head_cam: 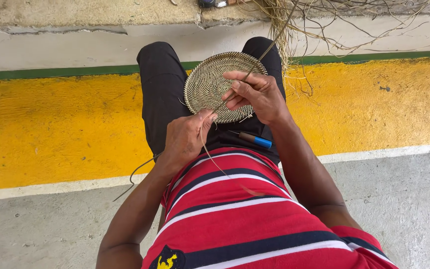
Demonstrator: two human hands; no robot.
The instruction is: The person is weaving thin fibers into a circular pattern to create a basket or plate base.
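- Woven disc [209, 85] – round, flat coiled piece, pale w/ dark flecking, is resting on the person's lap over the black shorts [161, 94], tilted a little toward the camera.
- Right hand [256, 93] is lying over the disc's right edge, fingers pinched shut on a thin fibre strand [270, 46] that is running up to the loose bundle of dry fibre [319, 15] at the top.
- Left hand [185, 139] is gripping the disc's near rim, thumb and fingers closed on another long strand [214, 160] (it is trailing down across the striped red shirt [245, 219]).
- Step in hand, as I judge it: stitching a new round onto the outer coil; strand prob. mid-pull, though the exact stitch point is hidden under the fingers.
- Next move is calling for tension kept even and the rim held steady.
- Blue-tipped tool [253, 139] is lying on the lap just below the disc, untouched.
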